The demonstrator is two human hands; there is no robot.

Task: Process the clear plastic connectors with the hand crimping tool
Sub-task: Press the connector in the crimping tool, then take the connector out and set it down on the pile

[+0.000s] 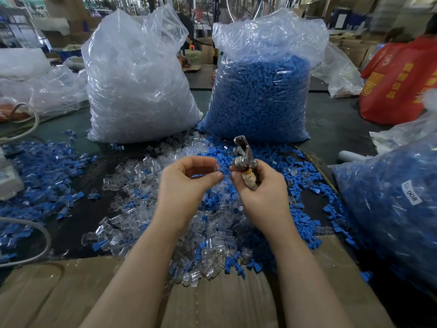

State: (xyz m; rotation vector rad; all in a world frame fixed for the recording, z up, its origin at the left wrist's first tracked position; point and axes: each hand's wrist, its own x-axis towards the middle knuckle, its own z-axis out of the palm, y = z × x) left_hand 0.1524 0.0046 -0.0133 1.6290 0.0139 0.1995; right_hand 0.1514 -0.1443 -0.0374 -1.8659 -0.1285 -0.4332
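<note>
We take the crimping tool [246, 162] as our landmark. Our right hand [257, 188] grips its handles, head pointing up and away from us. Just left of it, our left hand [189, 178] pinches one clear connector [217, 167] between thumb and fingertips, close to the tool but not yet in its head.

Below and around the tool, a heap of loose connectors [179, 223], clear mixed with blue, covers the tabletop [78, 214]. Behind the tool stand a bag of clear parts [139, 84] and a bag of blue parts [262, 95], both nearly full. We judge much remains; which loose pieces are already done we cannot tell.

Right of the tool, another blue-filled bag [387, 197] carries a white label [411, 192] reading "SJ-008". Farther right, a red bag [397, 79] bears yellow characters too blurred to read.
</note>
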